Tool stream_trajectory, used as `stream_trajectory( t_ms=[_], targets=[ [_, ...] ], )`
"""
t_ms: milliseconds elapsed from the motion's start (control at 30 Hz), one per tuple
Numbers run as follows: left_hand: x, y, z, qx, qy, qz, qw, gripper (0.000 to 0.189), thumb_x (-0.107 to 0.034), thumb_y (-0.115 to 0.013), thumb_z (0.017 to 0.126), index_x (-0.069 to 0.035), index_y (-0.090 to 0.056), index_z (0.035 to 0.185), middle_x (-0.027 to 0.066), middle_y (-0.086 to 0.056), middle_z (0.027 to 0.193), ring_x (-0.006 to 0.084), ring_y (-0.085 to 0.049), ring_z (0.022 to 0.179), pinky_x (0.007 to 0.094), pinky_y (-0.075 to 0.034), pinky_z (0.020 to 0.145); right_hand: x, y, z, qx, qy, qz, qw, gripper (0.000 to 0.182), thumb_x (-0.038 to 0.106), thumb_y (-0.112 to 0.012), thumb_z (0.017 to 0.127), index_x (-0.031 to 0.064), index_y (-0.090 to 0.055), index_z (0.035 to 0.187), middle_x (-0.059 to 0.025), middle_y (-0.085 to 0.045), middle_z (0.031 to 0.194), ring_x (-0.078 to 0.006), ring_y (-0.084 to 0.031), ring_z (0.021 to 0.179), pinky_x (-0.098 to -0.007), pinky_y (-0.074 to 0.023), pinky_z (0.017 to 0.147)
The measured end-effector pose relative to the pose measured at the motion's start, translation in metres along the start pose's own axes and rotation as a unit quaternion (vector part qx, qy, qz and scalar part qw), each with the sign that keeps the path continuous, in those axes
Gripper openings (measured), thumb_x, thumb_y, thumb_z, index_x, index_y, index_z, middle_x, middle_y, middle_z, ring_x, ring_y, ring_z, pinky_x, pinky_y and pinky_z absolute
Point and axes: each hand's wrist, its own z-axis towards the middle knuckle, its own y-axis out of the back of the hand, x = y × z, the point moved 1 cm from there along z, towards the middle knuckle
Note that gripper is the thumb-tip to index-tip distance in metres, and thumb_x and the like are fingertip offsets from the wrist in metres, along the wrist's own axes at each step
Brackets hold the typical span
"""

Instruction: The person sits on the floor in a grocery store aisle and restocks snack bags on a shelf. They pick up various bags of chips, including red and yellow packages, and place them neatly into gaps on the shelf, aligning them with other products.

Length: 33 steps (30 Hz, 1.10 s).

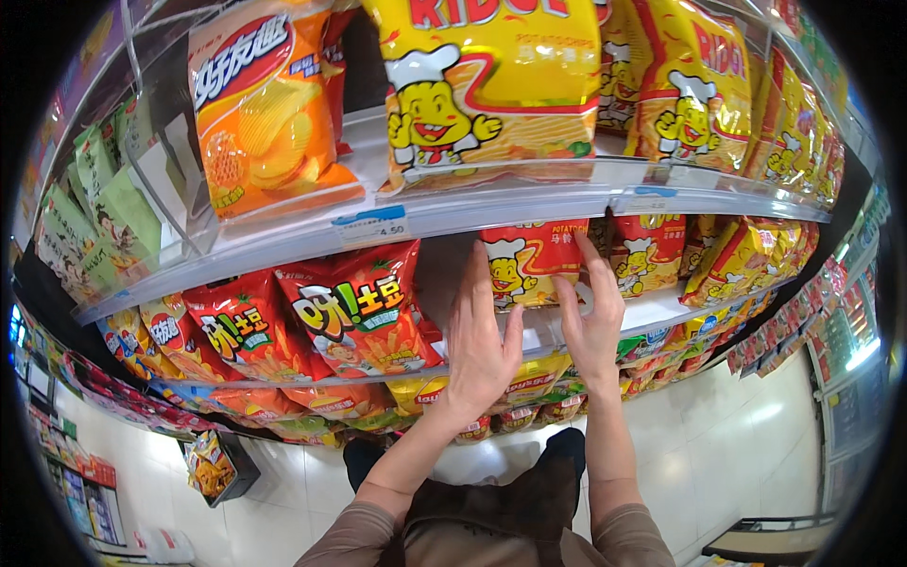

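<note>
Between my two hands stands a red and yellow bag of potato chips [535, 262] with a cartoon chef on its front, upright on the second shelf. My left hand [485, 347] is at its left side, fingers along the edge and thumb near the lower front. From the right, my right hand [592, 319] grips the bag's side, its thumb on the front face. The upper shelf's lip hides the top of the bag. Left of my left hand sits a red bag of potato snacks [361, 312], with a gap of bare shelf between. More chef bags [646, 259] stand to the right.
Overhead, the upper shelf's clear front rail [482, 209] juts out and holds a price tag [372, 225]. Large yellow chip bags [496, 92] and an orange bag [273, 120] stand on it. A dark bin of snack bags [220, 468] rests on the tiled floor, lower left.
</note>
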Motion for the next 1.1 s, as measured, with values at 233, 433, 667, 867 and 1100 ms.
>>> stream_trajectory(
  t_ms=[233, 433, 667, 867, 1100],
  targets=[
    [0.012, 0.002, 0.013, -0.036, 0.002, 0.038, 0.999, 0.083, -0.004, -0.064, 0.095, 0.002, -0.02, 0.164, 0.0332, -0.036, 0.159, 0.0509, -0.04, 0.144, 0.0506, -0.039, 0.116, -0.004, -0.021, 0.021, 0.05, 0.014, 0.011, 0.999, 0.05, 0.002, -0.072, 0.092, 0.0044, -0.061, 0.14, -0.0221, -0.069, 0.107, -0.0395, -0.071, 0.092, -0.0452, -0.0564, 0.078],
    [0.029, -0.016, 0.031, -0.066, 0.051, 0.086, 0.993, 0.075, -0.003, -0.059, 0.095, 0.0, -0.026, 0.162, 0.0318, -0.036, 0.16, 0.0496, -0.037, 0.147, 0.0498, -0.037, 0.12, -0.026, -0.034, 0.039, 0.096, 0.027, 0.002, 0.995, 0.041, 0.014, -0.069, 0.097, 0.0062, -0.064, 0.136, -0.0225, -0.07, 0.107, -0.0426, -0.07, 0.091, -0.0482, -0.0563, 0.079],
    [0.058, -0.03, 0.041, -0.042, 0.086, 0.129, 0.987, 0.066, -0.008, -0.054, 0.096, 0.005, -0.032, 0.158, 0.0336, -0.037, 0.159, 0.0511, -0.038, 0.145, 0.0513, -0.035, 0.121, -0.049, -0.056, 0.041, 0.205, -0.033, -0.042, 0.977, 0.046, 0.026, -0.068, 0.095, 0.009, -0.065, 0.138, -0.0252, -0.071, 0.116, -0.0447, -0.07, 0.099, -0.0531, -0.0566, 0.085],
    [0.075, -0.029, 0.037, -0.011, 0.1, 0.27, 0.957, 0.067, -0.011, -0.053, 0.095, 0.01, -0.035, 0.156, 0.0324, -0.033, 0.162, 0.051, -0.037, 0.146, 0.0524, -0.034, 0.121, -0.05, -0.061, 0.021, 0.191, 0.0, -0.04, 0.981, 0.048, 0.031, -0.067, 0.097, 0.0072, -0.064, 0.138, -0.0248, -0.07, 0.118, -0.0448, -0.069, 0.103, -0.0537, -0.0563, 0.087],
    [0.07, -0.028, 0.036, 0.07, 0.133, 0.305, 0.941, 0.066, -0.014, -0.054, 0.096, 0.01, -0.037, 0.155, 0.023, -0.033, 0.166, 0.0473, -0.03, 0.152, 0.0511, -0.027, 0.126, -0.054, -0.061, 0.019, 0.229, -0.023, -0.07, 0.971, 0.051, 0.036, -0.059, 0.102, 0.0088, -0.059, 0.146, -0.0257, -0.068, 0.126, -0.0453, -0.065, 0.114, -0.0517, -0.0535, 0.095]
  ],
)
